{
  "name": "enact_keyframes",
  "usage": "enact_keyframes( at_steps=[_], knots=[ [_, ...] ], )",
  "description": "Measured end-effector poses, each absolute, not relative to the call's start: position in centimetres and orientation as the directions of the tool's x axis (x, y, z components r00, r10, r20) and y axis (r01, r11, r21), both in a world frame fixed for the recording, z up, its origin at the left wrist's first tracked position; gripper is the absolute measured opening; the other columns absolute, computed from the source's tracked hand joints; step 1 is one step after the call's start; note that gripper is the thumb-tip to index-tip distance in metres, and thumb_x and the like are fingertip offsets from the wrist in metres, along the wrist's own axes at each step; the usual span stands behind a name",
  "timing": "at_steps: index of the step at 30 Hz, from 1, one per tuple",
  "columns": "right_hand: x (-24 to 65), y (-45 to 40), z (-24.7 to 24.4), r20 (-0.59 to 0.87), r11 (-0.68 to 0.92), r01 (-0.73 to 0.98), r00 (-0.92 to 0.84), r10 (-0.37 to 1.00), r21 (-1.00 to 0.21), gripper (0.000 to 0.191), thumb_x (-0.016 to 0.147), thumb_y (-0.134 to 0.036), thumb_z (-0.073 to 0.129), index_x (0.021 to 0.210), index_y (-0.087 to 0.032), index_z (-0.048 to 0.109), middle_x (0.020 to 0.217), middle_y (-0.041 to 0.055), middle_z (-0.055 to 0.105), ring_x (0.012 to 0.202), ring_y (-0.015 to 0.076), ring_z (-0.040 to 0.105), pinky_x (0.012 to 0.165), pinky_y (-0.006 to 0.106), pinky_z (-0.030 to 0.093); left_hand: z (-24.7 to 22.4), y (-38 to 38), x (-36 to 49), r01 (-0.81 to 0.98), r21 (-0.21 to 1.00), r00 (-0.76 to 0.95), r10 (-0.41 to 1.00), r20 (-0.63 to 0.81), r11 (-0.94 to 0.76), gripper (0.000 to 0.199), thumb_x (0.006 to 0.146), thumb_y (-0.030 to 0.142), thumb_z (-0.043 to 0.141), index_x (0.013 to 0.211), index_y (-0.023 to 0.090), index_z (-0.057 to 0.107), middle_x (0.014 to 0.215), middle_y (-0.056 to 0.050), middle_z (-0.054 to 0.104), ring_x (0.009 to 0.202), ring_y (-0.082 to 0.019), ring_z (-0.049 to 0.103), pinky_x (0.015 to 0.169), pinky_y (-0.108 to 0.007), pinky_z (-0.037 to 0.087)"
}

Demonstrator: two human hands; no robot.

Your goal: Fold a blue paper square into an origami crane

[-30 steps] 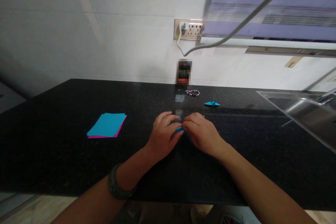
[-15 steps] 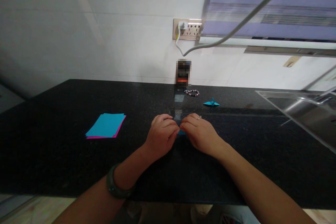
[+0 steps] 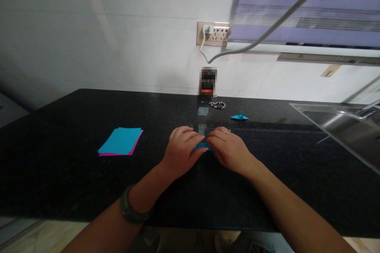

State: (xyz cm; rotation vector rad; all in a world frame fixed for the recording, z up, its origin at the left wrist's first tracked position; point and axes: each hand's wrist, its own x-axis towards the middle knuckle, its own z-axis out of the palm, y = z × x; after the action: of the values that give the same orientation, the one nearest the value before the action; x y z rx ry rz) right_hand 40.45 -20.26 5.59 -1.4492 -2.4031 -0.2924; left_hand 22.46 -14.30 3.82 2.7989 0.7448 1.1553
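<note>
A small piece of folded blue origami paper (image 3: 202,146) lies low over the dark counter, mostly covered by my two hands. My left hand (image 3: 181,150), with a green bangle at its wrist, has its fingers along the paper's far side and its thumb on the near side. From the right, my right hand (image 3: 230,148), a ring on one finger, closes over the other end; its fingertips hide the part it grips. Beyond it stands a folded blue paper crane (image 3: 240,116). To the left is a stack of square sheets (image 3: 121,140), blue over pink.
A phone-like object (image 3: 208,83), blurred out, leans on the wall with a beaded strap (image 3: 218,105) before it. At the right is a steel sink (image 3: 350,126). A grey cable (image 3: 267,33) runs from the wall socket (image 3: 213,33) across the purple panel.
My left thumb has come away from its fingers, so more of the blue paper shows between my hands. The crane and the stack stay in place; the view has shifted very slightly.
</note>
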Motion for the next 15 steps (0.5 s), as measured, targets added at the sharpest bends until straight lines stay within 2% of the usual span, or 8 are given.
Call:
enact_keyframes(
  at_steps=[3,6,15],
  knots=[
    [39.92,-20.48,5.62,0.390,0.521,0.854,-0.476,0.788,-0.010,0.017,0.083,-0.015,0.042,0.090,-0.014,0.057,0.087,0.0089,0.057,0.087,0.0185,0.046,0.073,0.030,0.040,3.67,-14.68,22.78,0.389,0.205,0.647,0.424,0.633,-0.898,0.018,0.080,0.029,0.049,0.085,0.019,0.064,0.081,-0.004,0.065,0.092,-0.021,0.050,0.084,-0.039,0.037],
    [39.75,-20.49,5.54,0.422,0.538,0.842,-0.479,0.770,-0.026,0.016,0.084,-0.017,0.042,0.088,-0.014,0.057,0.086,0.0086,0.057,0.086,0.0180,0.047,0.072,0.030,0.040,3.69,-14.69,22.84,0.396,0.199,0.663,0.429,0.614,-0.897,0.021,0.082,0.025,0.045,0.076,0.019,0.064,0.072,-0.003,0.064,0.085,-0.019,0.051,0.080,-0.037,0.038],
    [40.20,-20.00,5.25,0.442,0.510,0.860,-0.449,0.776,-0.021,0.018,0.084,-0.018,0.041,0.086,-0.014,0.058,0.086,0.0087,0.058,0.085,0.0185,0.048,0.073,0.031,0.040,3.96,-14.18,22.41,0.481,0.189,0.636,0.489,0.597,-0.856,0.022,0.083,0.025,0.043,0.072,0.017,0.062,0.069,-0.003,0.062,0.078,-0.019,0.050,0.074,-0.035,0.037]
  ],
)
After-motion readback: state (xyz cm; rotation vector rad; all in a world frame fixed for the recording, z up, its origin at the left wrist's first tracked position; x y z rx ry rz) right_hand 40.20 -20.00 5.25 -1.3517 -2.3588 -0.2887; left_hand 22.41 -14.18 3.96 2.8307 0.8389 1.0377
